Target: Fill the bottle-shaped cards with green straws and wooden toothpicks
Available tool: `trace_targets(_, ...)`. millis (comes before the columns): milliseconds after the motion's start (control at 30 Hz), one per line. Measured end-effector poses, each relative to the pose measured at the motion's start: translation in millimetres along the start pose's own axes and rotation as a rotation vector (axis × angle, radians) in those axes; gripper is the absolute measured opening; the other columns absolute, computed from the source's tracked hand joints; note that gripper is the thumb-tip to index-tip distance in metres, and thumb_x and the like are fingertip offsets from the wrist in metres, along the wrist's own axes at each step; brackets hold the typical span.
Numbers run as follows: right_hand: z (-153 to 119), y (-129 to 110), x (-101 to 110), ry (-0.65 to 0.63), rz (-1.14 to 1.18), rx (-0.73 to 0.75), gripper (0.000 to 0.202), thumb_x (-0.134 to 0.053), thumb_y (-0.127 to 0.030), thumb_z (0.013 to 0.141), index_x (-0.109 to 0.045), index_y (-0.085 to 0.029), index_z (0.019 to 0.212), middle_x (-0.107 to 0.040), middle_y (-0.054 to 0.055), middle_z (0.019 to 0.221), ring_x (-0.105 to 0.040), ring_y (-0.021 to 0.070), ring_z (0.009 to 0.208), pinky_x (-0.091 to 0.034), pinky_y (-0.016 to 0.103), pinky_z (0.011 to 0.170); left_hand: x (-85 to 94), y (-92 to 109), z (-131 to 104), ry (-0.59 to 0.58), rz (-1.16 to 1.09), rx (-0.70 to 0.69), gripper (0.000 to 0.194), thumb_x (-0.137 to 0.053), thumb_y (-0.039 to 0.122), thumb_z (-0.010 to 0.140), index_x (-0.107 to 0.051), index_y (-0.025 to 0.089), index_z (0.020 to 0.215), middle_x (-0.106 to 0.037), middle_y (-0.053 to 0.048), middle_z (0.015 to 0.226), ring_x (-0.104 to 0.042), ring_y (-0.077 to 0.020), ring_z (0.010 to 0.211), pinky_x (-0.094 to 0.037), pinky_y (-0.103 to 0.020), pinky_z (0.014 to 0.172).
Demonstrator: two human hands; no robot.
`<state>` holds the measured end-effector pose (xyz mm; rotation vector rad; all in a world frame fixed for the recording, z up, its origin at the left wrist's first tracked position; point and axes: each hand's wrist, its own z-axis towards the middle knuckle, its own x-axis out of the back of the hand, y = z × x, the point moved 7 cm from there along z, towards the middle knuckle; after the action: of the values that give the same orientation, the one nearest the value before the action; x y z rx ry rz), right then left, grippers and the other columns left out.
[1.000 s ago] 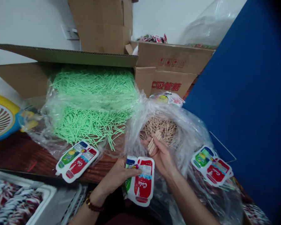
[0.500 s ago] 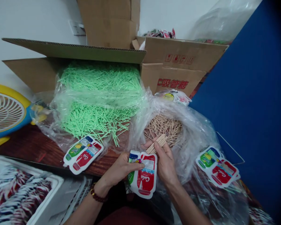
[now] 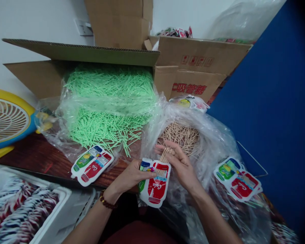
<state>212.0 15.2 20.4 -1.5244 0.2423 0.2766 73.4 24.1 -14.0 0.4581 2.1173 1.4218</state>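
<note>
My left hand (image 3: 129, 176) grips a bottle-shaped candy packet (image 3: 157, 189) with a red cola half and a green half, its thumb across the front. My right hand (image 3: 179, 162) holds a small bundle of tan candy sticks (image 3: 166, 154) at the packet's top edge. Their lower ends show through the packet's clear window. Just beyond this hand, a pile of loose tan sticks (image 3: 180, 135) lies in an open clear plastic bag (image 3: 213, 128). Left of it, many bright green sticks (image 3: 109, 125) spill from a bag in a cardboard box.
More packets lie at the left (image 3: 93, 166) and right (image 3: 237, 179). A white foam box (image 3: 66, 195) full of packets stands lower left, below a yellow and blue fan (image 3: 12, 118). Cardboard boxes (image 3: 200, 57) line the back; a blue panel (image 3: 264, 91) borders the right.
My right hand has brought the tan sticks down to the packet, and their ends have slid inside behind the window. My left hand still holds the packet.
</note>
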Motion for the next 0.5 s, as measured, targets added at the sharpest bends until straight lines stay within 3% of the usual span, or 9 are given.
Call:
trace_targets(100,2.3,-7.6,1.1,-0.032,-0.289,0.093,0.03,-0.048,-0.035,0.095,-0.055,-0.027,0.123,-0.064,0.005,0.12,-0.059,0.0219,0.111,-0.047,0.04,0.095,2.2,1.4,1.6,0.025,-0.018,-0.019,0.024,-0.078,0.026,0.069,-0.07,0.011,0.085,-0.07,-0.002,0.076,-0.061,-0.014,0.067,-0.047,-0.024,0.066)
trace_targets(233,-4.9,-5.8,-6.6,-0.217,-0.693,0.174,0.032,-0.043,-0.033,0.097,-0.057,-0.026,0.125,-0.059,0.004,0.129,-0.053,0.0204,0.119,-0.038,0.038,0.106,6.9,2.3,4.2,0.04,-0.047,-0.061,0.02,-0.077,0.025,0.071,-0.069,0.011,0.084,-0.069,-0.001,0.078,-0.059,-0.0124,0.068,-0.046,-0.023,0.068)
trace_targets(300,-7.2,-5.3,-5.0,-0.244,-0.687,0.195,0.033,-0.043,-0.032,0.097,-0.057,-0.026,0.126,-0.055,0.004,0.133,-0.049,0.0202,0.124,-0.035,0.038,0.108,8.4,1.9,5.2,0.034,-0.042,-0.065,0.017,-0.077,0.025,0.071,-0.069,0.011,0.08,-0.068,-0.001,0.075,-0.058,-0.011,0.066,-0.044,-0.022,0.066)
trace_targets(367,-6.2,-1.3,2.3,-0.193,-0.57,0.148,0.032,-0.047,-0.033,0.095,-0.056,-0.027,0.125,-0.058,0.004,0.13,-0.053,0.0199,0.119,-0.04,0.037,0.103,9.4,2.6,5.8,0.038,-0.032,-0.069,0.017,-0.076,0.025,0.072,-0.07,0.012,0.079,-0.067,0.0,0.073,-0.056,-0.0104,0.064,-0.043,-0.021,0.064)
trace_targets(500,-5.4,23.9,9.3,-0.123,-0.254,-0.048,0.03,-0.067,-0.035,0.082,-0.061,-0.024,0.109,-0.069,0.001,0.098,-0.064,0.0159,0.087,-0.052,0.028,0.079,7.7,8.8,5.9,0.039,0.007,-0.103,0.017,-0.075,0.026,0.074,-0.07,0.012,0.082,-0.068,-0.001,0.073,-0.056,-0.0108,0.065,-0.043,-0.022,0.065)
